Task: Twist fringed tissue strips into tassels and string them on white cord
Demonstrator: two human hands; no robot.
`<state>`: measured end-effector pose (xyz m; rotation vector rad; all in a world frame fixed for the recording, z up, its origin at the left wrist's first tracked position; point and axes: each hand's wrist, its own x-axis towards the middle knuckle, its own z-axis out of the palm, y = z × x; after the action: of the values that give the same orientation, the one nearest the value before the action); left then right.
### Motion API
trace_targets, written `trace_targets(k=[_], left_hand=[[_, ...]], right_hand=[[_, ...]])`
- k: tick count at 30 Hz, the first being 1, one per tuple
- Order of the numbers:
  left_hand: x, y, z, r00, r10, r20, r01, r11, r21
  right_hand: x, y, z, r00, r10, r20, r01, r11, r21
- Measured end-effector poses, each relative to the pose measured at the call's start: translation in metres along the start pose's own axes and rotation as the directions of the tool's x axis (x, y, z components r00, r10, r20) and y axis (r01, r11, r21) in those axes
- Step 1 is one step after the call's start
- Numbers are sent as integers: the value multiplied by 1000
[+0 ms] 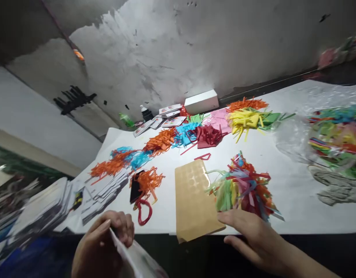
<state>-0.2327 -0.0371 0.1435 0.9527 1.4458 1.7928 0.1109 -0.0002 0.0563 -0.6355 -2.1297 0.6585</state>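
Your left hand [104, 241] pinches the mouth of a clear plastic bag [134, 258] at the table edge, fingers curled shut on its rim. Your right hand [250, 235] lies flat and open, fingertips touching the near corner of the brown sticker sheet [193, 199], just beside the mixed pile of paper strips [244, 189]. You look to be mid-packing; the next move likely needs a clean pinch with that right hand.

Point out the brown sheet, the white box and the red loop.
brown sheet [192, 200], head view, middle of the sheet.
white box [201, 101], head view, front face.
red loop [144, 213], head view, its right side.
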Motion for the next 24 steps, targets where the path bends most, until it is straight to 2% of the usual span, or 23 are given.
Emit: trace_targets(k=[1, 3, 5, 7, 9, 12, 14, 16, 18, 21, 24], left_hand=[[-1, -8, -23, 996, -69, 53, 61, 989, 137], [-12, -32, -54, 971, -234, 58, 191, 895, 403], [-29, -60, -63, 924, -382, 34, 305, 785, 539], [-48, -91, -55, 856, -508, 92, 393, 757, 522], [-65, -121, -39, 758, -613, 224, 491, 762, 423], [-87, -153, -14, 675, -664, 322, 551, 743, 379], [-97, -165, -1, 629, -685, 368, 580, 728, 365], [-104, -168, 6, 596, -695, 403, 601, 718, 351], [-107, -167, 10, 578, -698, 421, 612, 713, 342], [-109, -162, 11, 566, -699, 437, 623, 710, 330], [-110, -162, 10, 562, -692, 454, 632, 713, 304]], right_hand=[[-1, 6, 19, 997, -79, -2, 78, 990, -120], [-1, 14, 53, 980, -201, -8, 191, 941, -280], [1, 19, 76, 966, -257, -20, 232, 901, -367], [3, 22, 87, 963, -267, -27, 237, 895, -379], [1, 25, 88, 963, -270, 6, 254, 900, -353], [-8, 29, 86, 954, -289, 80, 299, 899, -320], [-17, 28, 88, 947, -307, 98, 322, 896, -306], [-22, 24, 92, 946, -312, 89, 324, 903, -281], [-21, 19, 95, 962, -259, 83, 272, 937, -220], [-8, 12, 94, 994, -48, 101, 60, 992, -115], [11, 11, 87, 984, 81, 159, -74, 996, -48]])
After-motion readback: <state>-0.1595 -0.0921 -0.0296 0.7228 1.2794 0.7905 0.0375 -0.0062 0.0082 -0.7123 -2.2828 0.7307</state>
